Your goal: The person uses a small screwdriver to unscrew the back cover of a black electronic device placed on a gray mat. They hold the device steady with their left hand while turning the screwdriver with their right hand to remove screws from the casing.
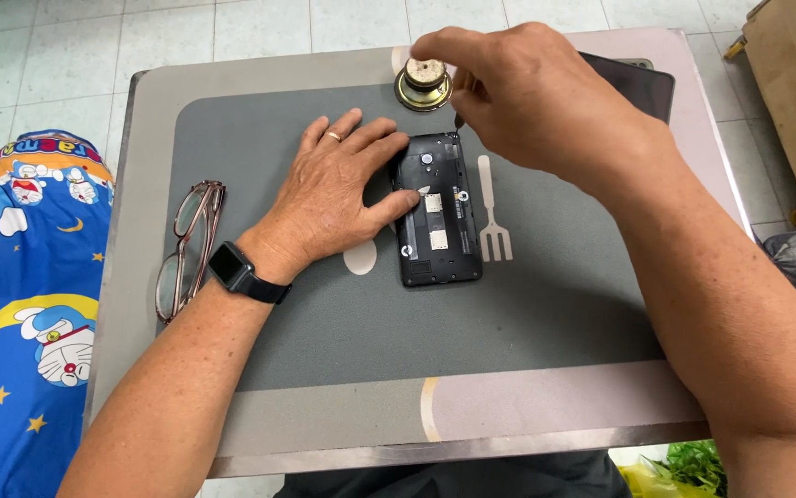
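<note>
A black phone point(439, 221) lies face down on the grey mat point(343, 314) with its back cover off and its inner parts showing. My left hand point(333, 189) rests flat on the mat, fingers pressing the phone's left edge. My right hand point(518, 92) hovers over the phone's top end, fingers pinched around a thin dark tool point(459, 120) whose tip is at the phone's upper right corner. Most of the tool is hidden by my fingers.
A round brass-coloured magnet speaker part point(423, 85) sits just beyond the phone. Folded glasses point(190, 244) lie at the mat's left edge. A dark flat cover point(638, 83) lies at the far right. A cartoon-print cloth point(29, 304) hangs left of the small table point(564, 406).
</note>
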